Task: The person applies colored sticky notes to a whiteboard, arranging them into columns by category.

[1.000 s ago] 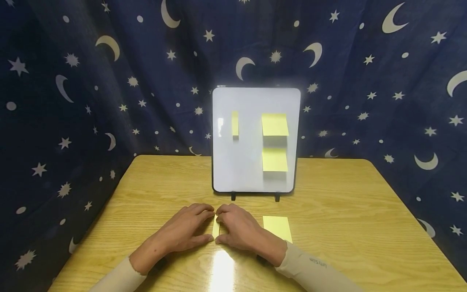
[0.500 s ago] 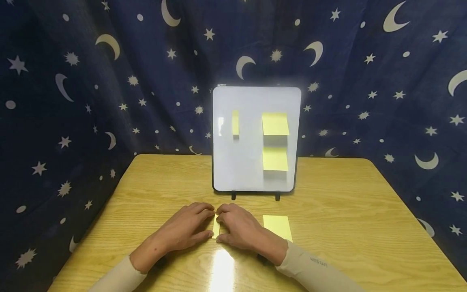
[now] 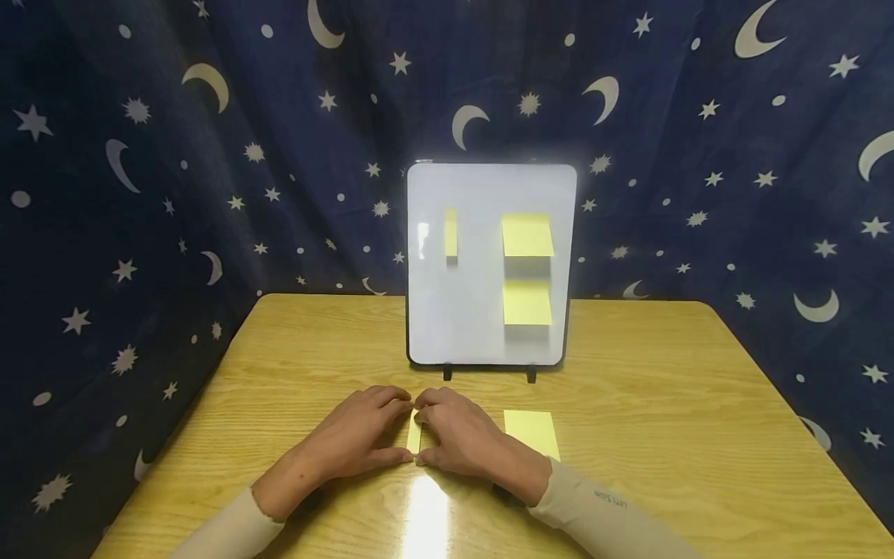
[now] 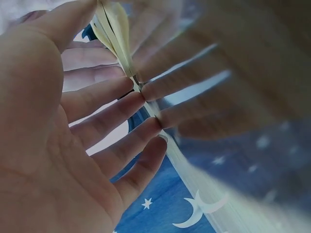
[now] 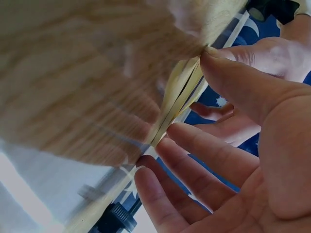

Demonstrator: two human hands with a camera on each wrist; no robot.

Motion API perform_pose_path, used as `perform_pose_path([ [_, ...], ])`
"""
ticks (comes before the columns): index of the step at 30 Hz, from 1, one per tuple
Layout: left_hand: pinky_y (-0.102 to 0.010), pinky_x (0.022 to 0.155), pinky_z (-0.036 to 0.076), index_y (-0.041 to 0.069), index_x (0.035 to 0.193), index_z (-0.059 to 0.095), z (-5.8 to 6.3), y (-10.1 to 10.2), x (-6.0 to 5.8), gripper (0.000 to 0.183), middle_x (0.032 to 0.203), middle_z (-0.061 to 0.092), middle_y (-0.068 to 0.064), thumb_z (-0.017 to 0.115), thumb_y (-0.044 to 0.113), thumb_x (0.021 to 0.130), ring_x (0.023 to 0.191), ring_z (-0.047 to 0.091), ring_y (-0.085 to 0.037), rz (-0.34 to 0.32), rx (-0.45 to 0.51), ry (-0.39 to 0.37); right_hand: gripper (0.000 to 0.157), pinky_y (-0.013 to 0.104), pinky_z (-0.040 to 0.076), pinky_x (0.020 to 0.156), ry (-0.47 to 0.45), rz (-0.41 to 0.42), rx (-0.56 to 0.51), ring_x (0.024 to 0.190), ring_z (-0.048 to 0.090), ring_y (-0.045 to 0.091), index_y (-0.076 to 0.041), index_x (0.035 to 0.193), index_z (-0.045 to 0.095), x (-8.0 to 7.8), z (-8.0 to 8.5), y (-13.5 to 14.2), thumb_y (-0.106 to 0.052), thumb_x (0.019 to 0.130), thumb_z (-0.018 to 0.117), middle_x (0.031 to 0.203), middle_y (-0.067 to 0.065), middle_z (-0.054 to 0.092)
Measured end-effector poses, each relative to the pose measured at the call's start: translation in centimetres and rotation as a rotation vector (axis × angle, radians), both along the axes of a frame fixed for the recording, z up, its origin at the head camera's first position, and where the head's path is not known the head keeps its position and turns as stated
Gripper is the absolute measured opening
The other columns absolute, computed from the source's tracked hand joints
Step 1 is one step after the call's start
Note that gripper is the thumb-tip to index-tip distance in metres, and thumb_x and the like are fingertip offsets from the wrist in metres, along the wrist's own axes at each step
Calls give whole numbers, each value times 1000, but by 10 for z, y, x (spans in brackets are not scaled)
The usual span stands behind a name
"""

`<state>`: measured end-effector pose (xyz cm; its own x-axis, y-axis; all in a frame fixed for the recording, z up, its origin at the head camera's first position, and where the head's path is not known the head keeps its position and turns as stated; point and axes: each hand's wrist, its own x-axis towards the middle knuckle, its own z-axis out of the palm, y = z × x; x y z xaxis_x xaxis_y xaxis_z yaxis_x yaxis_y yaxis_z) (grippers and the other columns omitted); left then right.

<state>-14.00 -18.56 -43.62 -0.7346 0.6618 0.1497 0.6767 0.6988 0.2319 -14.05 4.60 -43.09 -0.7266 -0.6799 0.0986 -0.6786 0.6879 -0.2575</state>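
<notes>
A narrow, folded yellow sticky note [image 3: 414, 435] lies upright in direction on the table between my hands. My left hand [image 3: 349, 439] holds it from the left, thumb at the near end and fingertips at the far end. From the right, my right hand [image 3: 457, 439] holds the same two ends, its fingertips close against the left ones. Loose layers of the folded note [image 5: 172, 104] bulge slightly apart in the right wrist view, between thumb and index finger. A flat square sticky note [image 3: 531, 429] lies right of the right hand, partly hidden by the forearm.
Behind the hands stands a whiteboard [image 3: 482, 341] on small black feet. It bears a narrow folded yellow note [image 3: 450, 233] at left and two wide ones at right. A starry blue curtain [image 3: 314, 155] surrounds the wooden table [image 3: 663, 388].
The left thumb lifts slightly off the narrow note's near end half a second ago and is back against it now. Otherwise the hands stay in place.
</notes>
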Motion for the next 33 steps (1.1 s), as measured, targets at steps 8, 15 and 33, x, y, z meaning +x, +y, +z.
perform_pose_path([
  [8,-52,114,44,8,144,64,1,-2,0,69,146,61,-8,77,53,94,139,55,-29,-6,-6,-35,44,31,54,102,10,3,-13,124,62,18,-10,115,81,1,0,0,-38,83,91,132,-1,67],
  [15,-52,116,43,9,146,63,1,-4,-1,61,148,59,-7,72,48,100,141,53,-29,-17,9,-62,40,31,55,100,18,17,-25,122,63,19,-10,114,81,1,0,1,-37,86,90,130,1,68],
  [33,-51,113,46,13,136,70,4,-4,-1,49,145,62,-7,51,50,110,138,56,-27,-30,40,-51,9,28,59,79,123,44,-102,94,72,14,-17,97,80,-2,-1,-7,-24,99,75,102,-3,77],
])
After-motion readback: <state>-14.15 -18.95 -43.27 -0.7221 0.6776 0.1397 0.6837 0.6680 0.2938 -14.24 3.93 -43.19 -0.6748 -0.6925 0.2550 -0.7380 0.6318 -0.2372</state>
